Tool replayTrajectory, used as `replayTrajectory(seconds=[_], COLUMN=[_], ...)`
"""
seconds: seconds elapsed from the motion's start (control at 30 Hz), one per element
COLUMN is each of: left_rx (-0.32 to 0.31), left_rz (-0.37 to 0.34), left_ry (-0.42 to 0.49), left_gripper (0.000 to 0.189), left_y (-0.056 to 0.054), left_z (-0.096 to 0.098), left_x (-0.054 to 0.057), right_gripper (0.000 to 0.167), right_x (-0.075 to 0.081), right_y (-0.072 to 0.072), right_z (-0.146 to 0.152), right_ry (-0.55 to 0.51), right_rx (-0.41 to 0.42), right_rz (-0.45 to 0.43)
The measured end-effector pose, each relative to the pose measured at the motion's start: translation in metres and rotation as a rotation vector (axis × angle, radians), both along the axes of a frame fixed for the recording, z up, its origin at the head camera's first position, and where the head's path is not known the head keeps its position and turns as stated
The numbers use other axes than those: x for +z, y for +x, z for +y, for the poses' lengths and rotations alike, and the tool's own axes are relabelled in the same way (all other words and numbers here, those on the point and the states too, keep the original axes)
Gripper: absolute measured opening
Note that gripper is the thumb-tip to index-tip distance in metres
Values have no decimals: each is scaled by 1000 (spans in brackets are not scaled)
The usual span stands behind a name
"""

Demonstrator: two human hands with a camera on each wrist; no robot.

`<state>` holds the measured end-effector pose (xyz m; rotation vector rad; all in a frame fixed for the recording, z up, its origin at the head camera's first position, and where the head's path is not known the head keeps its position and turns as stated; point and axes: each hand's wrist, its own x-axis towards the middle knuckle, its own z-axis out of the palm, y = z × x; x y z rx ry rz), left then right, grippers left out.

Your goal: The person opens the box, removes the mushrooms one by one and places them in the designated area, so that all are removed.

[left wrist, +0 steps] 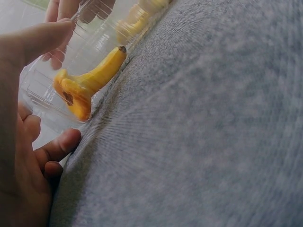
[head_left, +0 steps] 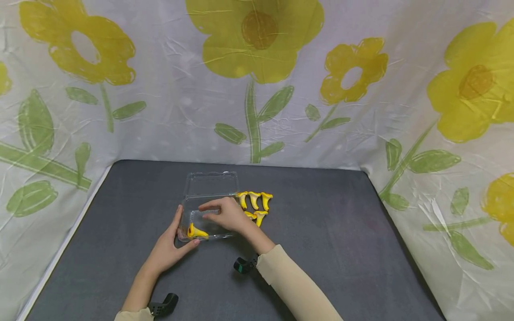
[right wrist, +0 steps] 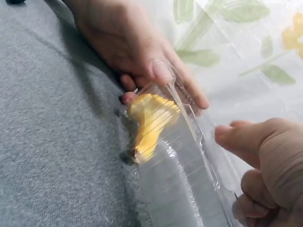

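A clear plastic clamshell container (head_left: 220, 236) lies on the table with its lid (head_left: 213, 183) folded back. My left hand (head_left: 164, 250) grips its near left corner, thumb on the front rim and fingers along the left side. Inside, close to that corner, lies one yellow chanterelle mushroom (head_left: 196, 231); through the plastic its flared cap and narrow stem (left wrist: 102, 71) show in the left wrist view. Over the container hovers my right hand (head_left: 228, 215), thumb and fingers apart with nothing between them. In the right wrist view its fingers (right wrist: 244, 142) are beside the rim.
Several more chanterelles (head_left: 254, 200) lie in two rows just right of the container, partly hidden by the right hand. The dark grey table (head_left: 321, 249) extends toward me and to the right. A white curtain (head_left: 168, 111) with printed yellow flowers surrounds it.
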<state>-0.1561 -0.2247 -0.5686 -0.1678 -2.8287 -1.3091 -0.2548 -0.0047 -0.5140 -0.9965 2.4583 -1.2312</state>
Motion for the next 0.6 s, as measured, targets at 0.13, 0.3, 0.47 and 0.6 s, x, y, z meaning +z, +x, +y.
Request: replayTrajectory(seconds=[0.13, 0.3, 0.47, 0.6], left_rx=[-8, -15, -20, -23], left_rz=[13, 20, -1, -17], left_ry=[4, 11, 17, 17], left_gripper=[115, 114, 113, 114], left_y=[1, 1, 2, 1], left_z=[-1, -1, -1, -2], left_x=[0, -1, 0, 1], right_gripper=[30, 31, 31, 30], right_x=[-1, -5, -8, -7], right_y=[-6, -12, -16, -18], right_z=[-6, -13, -17, -17], right_ry=[-40, -53, -33, -21], right_rx=[109, 245, 358, 393], right_rz=[-113, -241, -289, -273])
